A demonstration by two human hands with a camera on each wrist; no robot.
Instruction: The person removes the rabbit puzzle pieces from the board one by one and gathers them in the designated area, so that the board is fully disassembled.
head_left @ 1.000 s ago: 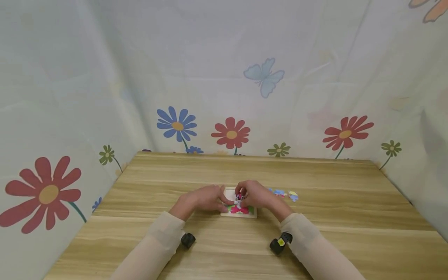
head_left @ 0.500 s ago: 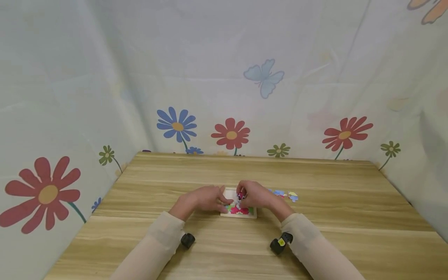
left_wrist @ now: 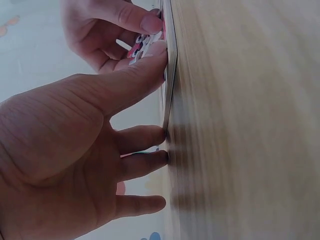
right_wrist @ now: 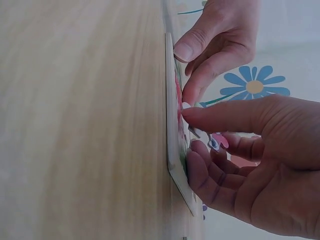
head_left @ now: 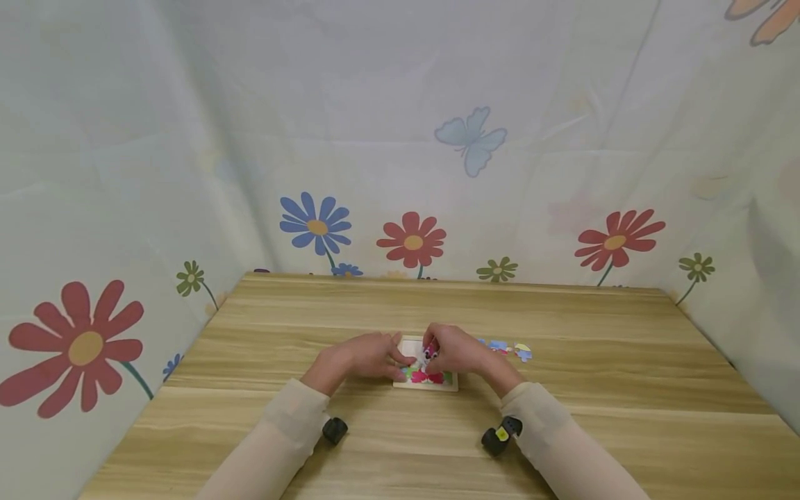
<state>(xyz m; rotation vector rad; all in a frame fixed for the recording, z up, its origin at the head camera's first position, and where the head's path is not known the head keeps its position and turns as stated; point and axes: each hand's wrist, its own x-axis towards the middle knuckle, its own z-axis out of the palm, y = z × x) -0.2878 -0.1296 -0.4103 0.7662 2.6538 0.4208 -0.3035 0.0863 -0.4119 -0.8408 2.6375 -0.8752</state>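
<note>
A small wooden puzzle tray (head_left: 427, 388) lies flat on the table, with red and green pieces fitted along its near side. My right hand (head_left: 460, 349) pinches a puzzle piece (right_wrist: 216, 141) printed with a pink-and-white cartoon face, tilted up at the tray's middle. The piece's lower edge is partly hidden by the thumb. At the tray's left side, my left hand (head_left: 371, 356) rests its thumb (left_wrist: 142, 67) on the near edge, its other fingers spread out fairly straight. In the right wrist view its index fingertip comes close to the held piece.
Several loose blue and yellow puzzle pieces (head_left: 523, 351) lie on the wooden table (head_left: 400, 444), right of the tray and just beyond the right hand. A flower-printed cloth (head_left: 531, 167) hangs behind the table and along both sides. Each wrist carries a small black camera (head_left: 335, 430).
The right hand has shifted very slightly rightward with the piece, which now tilts a little differently. The left hand stays at the tray's left side.
</note>
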